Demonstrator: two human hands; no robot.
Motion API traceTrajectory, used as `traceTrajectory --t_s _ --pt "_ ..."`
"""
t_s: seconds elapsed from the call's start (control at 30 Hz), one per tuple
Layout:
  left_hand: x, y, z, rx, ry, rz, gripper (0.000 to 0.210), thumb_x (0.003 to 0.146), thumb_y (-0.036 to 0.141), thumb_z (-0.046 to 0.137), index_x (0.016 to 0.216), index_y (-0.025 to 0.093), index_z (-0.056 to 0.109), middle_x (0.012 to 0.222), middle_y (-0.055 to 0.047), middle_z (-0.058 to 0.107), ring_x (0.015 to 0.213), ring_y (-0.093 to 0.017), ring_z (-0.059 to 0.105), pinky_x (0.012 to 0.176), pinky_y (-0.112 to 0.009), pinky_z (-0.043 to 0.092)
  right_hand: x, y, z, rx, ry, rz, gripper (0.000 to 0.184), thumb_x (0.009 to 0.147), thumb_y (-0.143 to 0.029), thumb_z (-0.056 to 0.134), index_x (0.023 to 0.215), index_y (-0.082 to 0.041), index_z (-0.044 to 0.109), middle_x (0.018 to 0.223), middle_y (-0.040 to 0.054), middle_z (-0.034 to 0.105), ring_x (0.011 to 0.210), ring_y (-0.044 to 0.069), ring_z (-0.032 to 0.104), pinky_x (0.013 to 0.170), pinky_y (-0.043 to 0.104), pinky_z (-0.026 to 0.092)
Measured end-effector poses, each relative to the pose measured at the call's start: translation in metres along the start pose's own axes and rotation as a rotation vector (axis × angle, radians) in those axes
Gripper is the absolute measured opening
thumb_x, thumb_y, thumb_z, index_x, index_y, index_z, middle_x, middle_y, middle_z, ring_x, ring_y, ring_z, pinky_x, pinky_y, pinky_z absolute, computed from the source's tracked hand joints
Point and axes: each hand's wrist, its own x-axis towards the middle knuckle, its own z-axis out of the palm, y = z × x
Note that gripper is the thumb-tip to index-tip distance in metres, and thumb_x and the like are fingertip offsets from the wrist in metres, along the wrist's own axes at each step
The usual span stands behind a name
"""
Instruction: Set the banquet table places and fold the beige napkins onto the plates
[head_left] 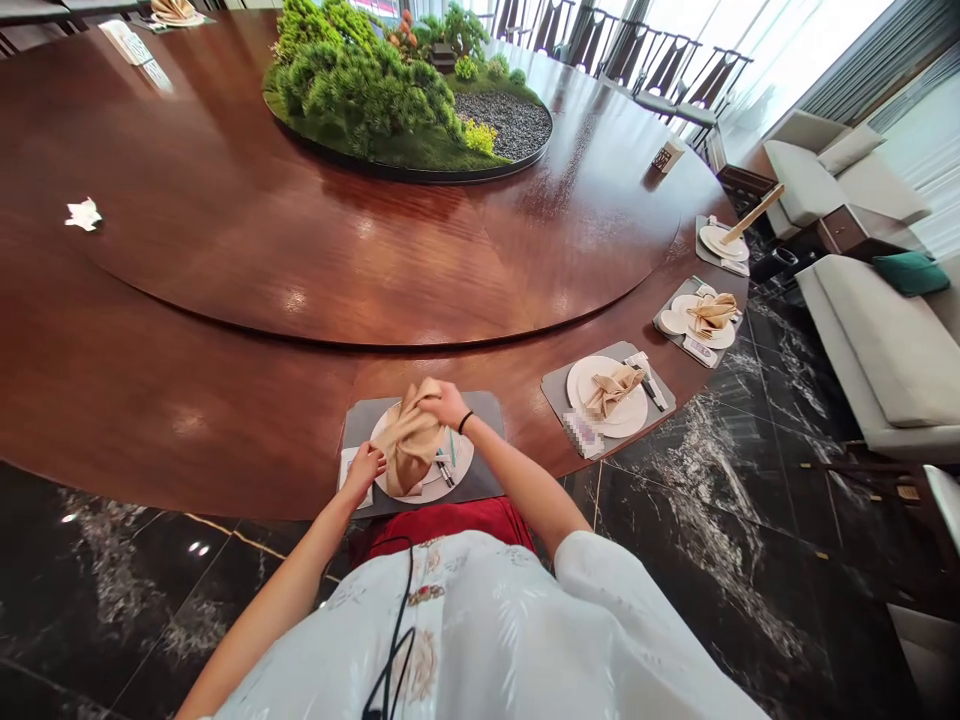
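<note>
A beige cloth napkin (411, 440) hangs in loose folds between my two hands, over a white plate (463, 462). My left hand (365, 468) is closed on its left edge, and my right hand (445, 405) grips it near the top right. The plate lies on a grey placemat (486, 408) at the table's near edge. Dark-and-green chopsticks (446, 470) rest across the plate, partly covered by the cloth. A white packet (348, 464) lies left of the plate, partly behind my left hand.
To the right, place settings with a plate (637, 410), a folded napkin (616, 388) and another folded napkin (712, 313) line the round table (225, 400). A turntable (420, 270) carries a miniature garden (375, 110). White crumpled paper (83, 214) lies on the left. Sofas (877, 340) stand at right.
</note>
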Motion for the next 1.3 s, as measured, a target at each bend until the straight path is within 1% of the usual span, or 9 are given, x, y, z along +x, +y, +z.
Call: traceTrajectory --t_s 0.13,0.27,0.37,0.47,0.63,0.8,0.9,1.1,1.3 --pt "-0.007 -0.009 0.009 -0.106 -0.061 -0.071 0.05 0.078 0.04 0.06 0.122 0.019 0.048 0.138 -0.016 0.049 0.077 -0.013 0.065 0.061 -0.025 0.052 0.016 -0.051 -0.074 0.401 0.17 -0.122 0.017 0.07 -0.028 0.059 0.077 -0.013 0.056 0.071 -0.0031 0.057 0.064 0.008 0.051 0.06 0.02 0.044" --pt "-0.005 -0.015 0.022 -0.168 -0.108 -0.064 0.054 0.076 0.029 0.063 0.127 0.02 0.046 0.147 -0.016 0.039 0.086 -0.017 0.065 0.059 -0.027 0.055 0.017 -0.082 -0.148 0.353 0.416 -0.269 0.021 0.073 -0.031 0.06 0.08 -0.012 0.056 0.077 -0.0008 0.058 0.071 0.01 0.055 0.069 0.025 0.048" --pt "-0.003 -0.021 0.026 -0.214 -0.14 -0.05 0.05 0.079 0.024 0.058 0.127 0.021 0.048 0.142 -0.014 0.047 0.092 -0.02 0.064 0.061 -0.028 0.057 0.02 -0.07 -0.191 0.173 0.617 -0.323 0.025 0.079 -0.034 0.054 0.089 -0.011 0.057 0.088 0.0034 0.061 0.081 0.013 0.057 0.079 0.031 0.049" --pt "-0.002 -0.025 0.028 -0.258 -0.163 -0.063 0.047 0.08 0.022 0.056 0.127 0.021 0.05 0.138 -0.013 0.051 0.091 -0.02 0.065 0.062 -0.03 0.058 0.024 -0.033 -0.205 -0.048 0.66 -0.166 0.026 0.079 -0.031 0.054 0.094 -0.011 0.057 0.093 0.0073 0.063 0.086 0.017 0.058 0.083 0.037 0.049" --pt "-0.007 -0.025 0.029 -0.309 -0.124 -0.055 0.049 0.078 0.021 0.057 0.126 0.02 0.05 0.141 -0.013 0.048 0.09 -0.021 0.066 0.061 -0.031 0.059 0.008 0.015 -0.127 -0.52 0.486 0.282 0.041 0.073 -0.022 0.063 0.111 -0.009 0.053 0.113 0.0201 0.058 0.103 0.029 0.055 0.092 0.049 0.044" --pt "-0.018 -0.02 0.034 -0.35 -0.037 -0.022 0.046 0.077 0.015 0.055 0.123 0.018 0.05 0.138 -0.014 0.049 0.091 -0.021 0.065 0.062 -0.033 0.059 -0.037 0.02 0.024 -0.658 -0.287 0.01 0.037 0.079 -0.033 0.063 0.105 -0.009 0.06 0.104 0.0192 0.063 0.104 0.031 0.056 0.093 0.045 0.043" --pt "-0.023 -0.019 0.036 -0.361 0.026 0.018 0.047 0.077 0.013 0.053 0.123 0.017 0.048 0.136 -0.016 0.05 0.087 -0.019 0.065 0.06 -0.03 0.059 -0.051 0.017 0.083 -0.749 -0.373 0.067 0.05 0.078 -0.04 0.063 0.109 -0.001 0.06 0.108 0.0263 0.062 0.107 0.037 0.054 0.091 0.049 0.042" --pt "-0.027 -0.015 0.025 -0.147 0.222 0.126 0.043 0.078 0.018 0.055 0.121 0.018 0.054 0.127 -0.013 0.059 0.109 -0.027 0.06 0.075 -0.034 0.059 -0.04 0.012 0.113 -0.778 -0.314 0.222 0.073 0.076 -0.042 0.065 0.131 0.002 0.044 0.118 0.0296 0.057 0.11 0.04 0.054 0.091 0.052 0.042" --pt "-0.023 -0.011 0.003 -0.322 0.188 0.098 0.04 0.074 0.013 0.057 0.114 0.02 0.055 0.126 -0.012 0.056 0.106 -0.025 0.059 0.07 -0.034 0.06 -0.026 0.004 0.119 -0.748 -0.338 0.225 0.074 0.078 -0.036 0.061 0.138 -0.007 0.027 0.114 0.025 0.06 0.103 0.033 0.061 0.084 0.047 0.048"
